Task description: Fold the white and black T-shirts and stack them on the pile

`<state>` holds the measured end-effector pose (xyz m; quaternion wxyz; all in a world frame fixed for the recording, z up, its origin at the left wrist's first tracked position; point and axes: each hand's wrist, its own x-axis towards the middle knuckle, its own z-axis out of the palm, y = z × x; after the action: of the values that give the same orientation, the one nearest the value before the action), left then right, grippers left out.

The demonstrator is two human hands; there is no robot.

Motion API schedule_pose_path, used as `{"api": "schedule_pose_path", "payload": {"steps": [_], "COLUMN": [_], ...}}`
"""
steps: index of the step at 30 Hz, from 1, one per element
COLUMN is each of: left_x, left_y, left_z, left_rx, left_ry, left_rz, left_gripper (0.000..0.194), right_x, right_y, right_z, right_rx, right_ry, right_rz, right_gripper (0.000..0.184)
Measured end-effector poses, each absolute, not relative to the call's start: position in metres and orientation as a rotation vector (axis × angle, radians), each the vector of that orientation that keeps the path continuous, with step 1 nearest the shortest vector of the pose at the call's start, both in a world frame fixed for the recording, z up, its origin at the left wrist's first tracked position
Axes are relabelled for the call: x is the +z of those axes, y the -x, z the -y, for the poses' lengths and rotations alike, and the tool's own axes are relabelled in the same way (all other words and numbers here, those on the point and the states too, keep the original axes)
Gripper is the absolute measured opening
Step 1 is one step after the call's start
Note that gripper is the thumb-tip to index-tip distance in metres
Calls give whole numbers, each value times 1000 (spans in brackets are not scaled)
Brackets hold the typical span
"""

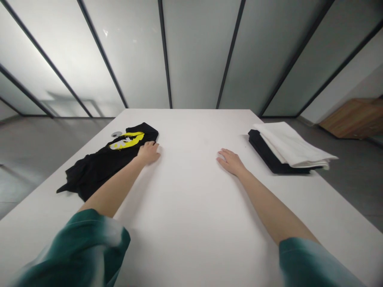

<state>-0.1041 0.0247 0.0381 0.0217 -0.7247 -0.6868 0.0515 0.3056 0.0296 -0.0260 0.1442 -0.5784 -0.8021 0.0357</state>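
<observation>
A crumpled black garment (98, 167) with a yellow and white print lies along the left side of the white table (191, 199). At its right edge rests my left hand (149, 153), palm down and open, with the fingers close to the cloth or touching it; I cannot tell which. My right hand (230, 161) lies flat on the bare tabletop right of the middle, open with the fingers stretched out and holding nothing. To its right sits a stack of folded cloth, a white piece (291, 143) on top of a black one (265, 155).
A small grey round object (116, 134) lies near the table's left edge, beside the black garment. Frosted glass panels (194, 52) with dark frames stand behind the table. A brown wooden piece of furniture (353, 117) stands on the floor at the right.
</observation>
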Motion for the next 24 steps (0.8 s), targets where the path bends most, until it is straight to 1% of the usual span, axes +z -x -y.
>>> {"api": "schedule_pose_path", "payload": {"steps": [3,5,7,10,14,18,21,24], "left_x": [50,54,55,50,34,16,9,8], "left_y": [153,178,191,184,137,65,6,-47], "left_z": [-22,-21,-20,-19,-18,-16,-17,-20], "left_rx": [300,388,453,461,224,-79,-237,-358], "left_ry": [1950,1908,1939,2017,2186,2369,2652,2986], "left_rz": [2382,2463,2451,2356,2147,1969,1751,1460], "left_gripper": [59,57,51,44,39,35,32,29], "right_x": [-26,-26,-26,-26,-25,-23,-20,-17], "right_y": [-305,-304,-303,-302,-300,-300,-301,-301], "right_z": [-30,-30,-30,-29,-29,-28,-26,-22], "right_rx": [108,103,97,94,93,105,134,201], "right_ry": [1661,1656,1655,1670,1668,1662,1624,1488], "right_rz": [2311,2305,2293,2276,2278,2281,2279,2341], "right_gripper": [45,44,43,42,42,45,54,64]}}
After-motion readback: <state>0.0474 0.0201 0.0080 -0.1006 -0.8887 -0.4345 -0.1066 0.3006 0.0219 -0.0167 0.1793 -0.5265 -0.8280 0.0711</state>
